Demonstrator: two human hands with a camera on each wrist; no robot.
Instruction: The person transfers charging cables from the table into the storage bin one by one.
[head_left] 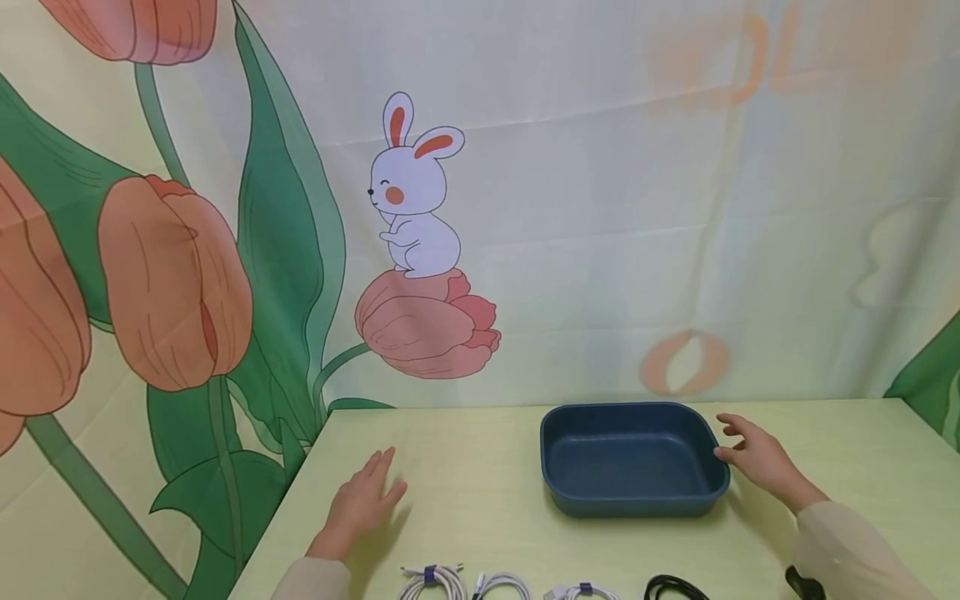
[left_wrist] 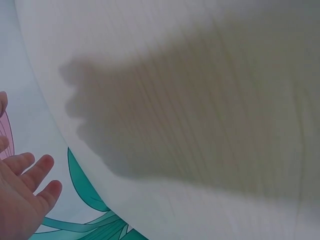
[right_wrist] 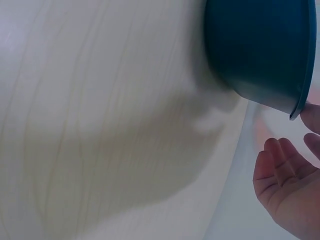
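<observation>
A dark blue rectangular basin sits toward the back of the table, right of its middle. At its right end is my right hand, the thumb right at the rim and the other fingers loosely bent, away from the wall. In the right wrist view a thumb tip meets the corner of the basin, while the fingers curve apart from it. My left hand hovers over the table's left part with fingers extended and nothing in it; the left wrist view shows those fingers spread.
Along the near edge lie coiled white cables, one with a purple tie, another beside it, and a third. Farther right are a black cable and a black item by the right sleeve. A printed curtain hangs behind the table.
</observation>
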